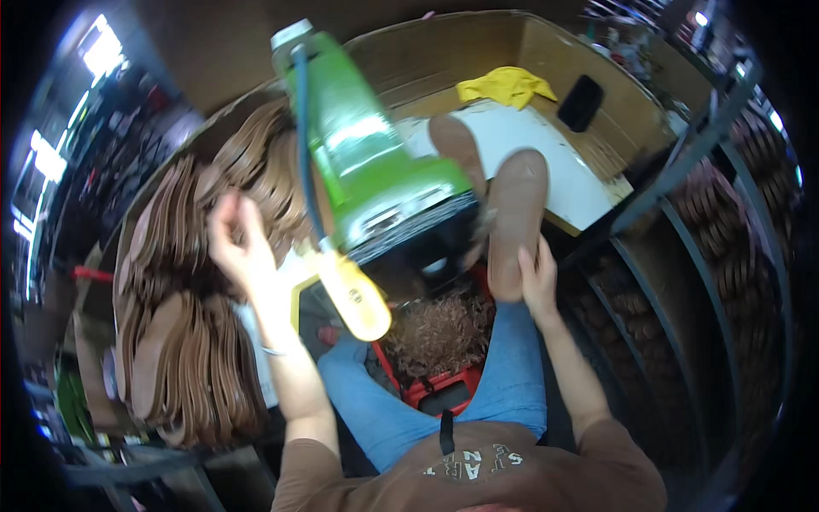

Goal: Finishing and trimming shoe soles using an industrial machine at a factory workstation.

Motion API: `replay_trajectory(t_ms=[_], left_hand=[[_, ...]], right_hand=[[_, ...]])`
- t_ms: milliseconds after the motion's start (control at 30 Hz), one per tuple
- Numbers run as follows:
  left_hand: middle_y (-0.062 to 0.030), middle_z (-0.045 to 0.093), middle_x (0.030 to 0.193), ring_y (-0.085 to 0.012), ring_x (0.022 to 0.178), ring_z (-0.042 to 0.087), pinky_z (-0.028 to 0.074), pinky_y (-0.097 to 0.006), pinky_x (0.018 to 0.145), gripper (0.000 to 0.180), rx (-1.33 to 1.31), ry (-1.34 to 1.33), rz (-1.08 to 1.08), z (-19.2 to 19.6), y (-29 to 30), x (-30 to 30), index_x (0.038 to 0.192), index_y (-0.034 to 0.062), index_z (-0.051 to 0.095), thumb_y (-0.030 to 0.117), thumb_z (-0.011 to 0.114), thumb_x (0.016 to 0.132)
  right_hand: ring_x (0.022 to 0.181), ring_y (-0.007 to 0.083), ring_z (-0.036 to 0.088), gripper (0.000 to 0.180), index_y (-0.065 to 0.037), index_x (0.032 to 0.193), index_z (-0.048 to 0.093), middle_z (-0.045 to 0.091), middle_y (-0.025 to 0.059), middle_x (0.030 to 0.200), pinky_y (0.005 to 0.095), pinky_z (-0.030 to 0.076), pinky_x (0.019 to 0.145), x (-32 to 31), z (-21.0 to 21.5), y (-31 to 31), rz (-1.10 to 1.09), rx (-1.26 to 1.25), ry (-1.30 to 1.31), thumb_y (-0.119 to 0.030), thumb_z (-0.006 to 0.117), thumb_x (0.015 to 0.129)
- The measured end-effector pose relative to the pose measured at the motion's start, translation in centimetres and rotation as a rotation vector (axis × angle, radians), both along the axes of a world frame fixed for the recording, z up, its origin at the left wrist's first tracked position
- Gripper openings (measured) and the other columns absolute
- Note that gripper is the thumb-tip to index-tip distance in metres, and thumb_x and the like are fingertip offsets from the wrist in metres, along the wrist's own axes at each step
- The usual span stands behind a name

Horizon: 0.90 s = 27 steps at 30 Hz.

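Note:
A brown shoe sole (518, 213) stands nearly upright in my right hand (537, 277), whose thumb lies on its face near the lower end. The sole is beside the dark front of a green machine (367, 145). My left hand (239, 239) is raised beside the stacked brown soles (256, 171), somewhat blurred, its fingers bent and slightly apart with nothing visible in them. Another brown sole (458, 141) lies on the white board behind the machine. Below the machine's front left corner is a yellow sole-shaped plate (358, 299).
More soles (188, 367) stand packed at the left. Brown shavings (439, 333) fill a red container (461, 384) between my knees. A yellow cloth (508, 87) and a black phone-like object (581, 103) are at the back. Metal racks (674, 256) of soles stand at the right.

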<state>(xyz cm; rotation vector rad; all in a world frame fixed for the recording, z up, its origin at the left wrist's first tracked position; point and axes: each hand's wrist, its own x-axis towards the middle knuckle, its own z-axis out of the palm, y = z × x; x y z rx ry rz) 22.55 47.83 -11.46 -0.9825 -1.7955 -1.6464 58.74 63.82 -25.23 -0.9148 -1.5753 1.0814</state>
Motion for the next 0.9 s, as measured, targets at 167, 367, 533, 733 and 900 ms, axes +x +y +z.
replay_trajectory(t_ms=[167, 367, 533, 733, 900], left_hand=[[-0.0206, 0.061, 0.111, -0.0363, 0.111, 0.053, 0.038, -0.048, 0.094, 0.07, -0.711, -0.007, 0.468, 5.2, 9.4, -8.7, 0.118, 0.0084, 0.059, 0.066, 0.051, 0.079], [-0.0177, 0.065, 0.106, -0.0308, 0.104, 0.059, 0.043, -0.039, 0.091, 0.061, -0.768, -0.124, 0.234, 5.4, 8.0, -11.6, 0.107, 0.0064, 0.066, 0.057, 0.067, 0.072], [-0.0132, 0.057, 0.116, -0.0204, 0.105, 0.053, 0.041, -0.032, 0.091, 0.051, -0.052, -0.031, 0.1, 7.6, -1.8, -4.2, 0.117, -0.0022, 0.056, 0.016, 0.076, 0.074], [-0.021, 0.05, 0.121, -0.0292, 0.109, 0.053, 0.043, -0.04, 0.096, 0.098, 0.005, -0.113, -0.152, 3.6, -17.4, 10.0, 0.137, -0.0029, 0.031, 0.034, 0.076, 0.058], [-0.02, 0.057, 0.116, -0.0256, 0.107, 0.056, 0.041, -0.035, 0.096, 0.105, -0.268, -0.775, -0.848, -5.3, -14.1, 14.8, 0.133, -0.0076, 0.031, 0.022, 0.084, 0.047]], right_hand=[[0.105, 0.037, 0.056, 0.045, 0.003, 0.12, 0.052, 0.06, 0.0241, 0.11, 0.037, 0.043, 0.09, -1.5, -0.2, 17.3, -0.177, 0.063, -0.172, -0.024, 0.059, 0.085], [0.111, 0.0378, 0.044, 0.051, -0.008, 0.122, 0.052, 0.049, 0.0211, 0.113, 0.0453, 0.035, 0.095, -3.2, -2.4, 17.4, -0.356, 0.069, -0.751, -0.025, 0.066, 0.076], [0.105, 0.0358, 0.046, 0.045, -0.006, 0.115, 0.053, 0.05, 0.0183, 0.108, 0.0426, 0.036, 0.093, -0.3, -5.0, 12.1, -0.434, 0.328, -0.491, -0.015, 0.069, 0.073], [0.088, 0.0127, 0.06, 0.03, -0.003, 0.113, 0.057, 0.061, 0.007, 0.104, 0.0246, 0.048, 0.078, 0.1, -4.8, -2.2, 0.542, -0.334, -0.109, -0.014, 0.063, 0.087], [0.106, 0.0192, 0.057, 0.053, 0.002, 0.123, 0.049, 0.059, 0.0135, 0.114, 0.0316, 0.047, 0.088, 2.3, -2.7, -11.3, 0.936, -1.139, 0.469, -0.022, 0.07, 0.081]])
